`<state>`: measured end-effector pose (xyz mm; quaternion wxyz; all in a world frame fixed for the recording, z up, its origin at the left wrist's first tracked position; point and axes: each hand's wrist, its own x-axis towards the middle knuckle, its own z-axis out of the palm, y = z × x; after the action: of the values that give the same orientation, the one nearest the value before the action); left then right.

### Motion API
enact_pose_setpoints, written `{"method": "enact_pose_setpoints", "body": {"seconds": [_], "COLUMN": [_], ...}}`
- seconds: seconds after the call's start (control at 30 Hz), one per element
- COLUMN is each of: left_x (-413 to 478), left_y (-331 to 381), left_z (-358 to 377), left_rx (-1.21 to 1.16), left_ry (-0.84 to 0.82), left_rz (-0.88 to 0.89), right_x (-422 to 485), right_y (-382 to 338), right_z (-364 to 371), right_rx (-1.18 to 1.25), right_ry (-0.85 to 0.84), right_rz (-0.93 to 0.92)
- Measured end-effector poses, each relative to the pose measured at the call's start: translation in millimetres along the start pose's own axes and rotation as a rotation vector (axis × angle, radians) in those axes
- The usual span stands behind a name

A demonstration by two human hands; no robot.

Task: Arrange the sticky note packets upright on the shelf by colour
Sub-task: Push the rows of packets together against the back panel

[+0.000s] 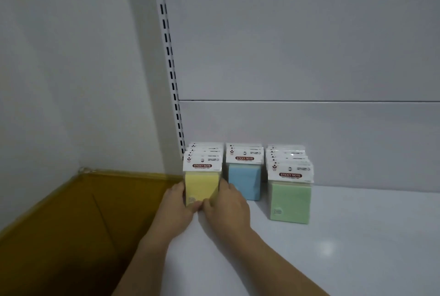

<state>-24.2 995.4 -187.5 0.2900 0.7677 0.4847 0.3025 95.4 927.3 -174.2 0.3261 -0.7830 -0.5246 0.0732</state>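
Three upright rows of sticky note packets stand against the back of the white shelf point(357, 236). The yellow row point(202, 183) is at the left, the blue row point(244, 182) in the middle, the green row point(291, 201) at the right. Each packet has a white header card reading STICKY NOTE. My left hand point(177, 205) grips the left side of the front yellow packet. My right hand point(226, 205) grips its right side, thumbs meeting at its lower front. The packet's lower edge is hidden by my fingers.
A brown cardboard box point(71, 236) sits open at the left, its edge next to the yellow row. A slotted white upright point(170, 62) runs up the back panel. The white wall closes the left side.
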Motion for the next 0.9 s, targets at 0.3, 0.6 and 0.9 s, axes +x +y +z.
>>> {"method": "enact_pose_setpoints", "body": {"seconds": [0.3,0.6,0.9], "left_x": [2,8,16], "left_y": [-5,-7,-14], "left_z": [-1,1,11], "left_rx": [-0.117,-0.155,0.029], "left_ry": [-0.065,-0.119,-0.044], "left_rz": [0.044,-0.001,-0.057], "right_x": [0,2,6], "right_y": [2,4,0], "right_z": [5,14,10], "right_rx": [-0.02,-0.032,-0.073], "right_ry": [0.029,0.032,0.069], "right_rz": [-0.056,-0.044,-0.034]}}
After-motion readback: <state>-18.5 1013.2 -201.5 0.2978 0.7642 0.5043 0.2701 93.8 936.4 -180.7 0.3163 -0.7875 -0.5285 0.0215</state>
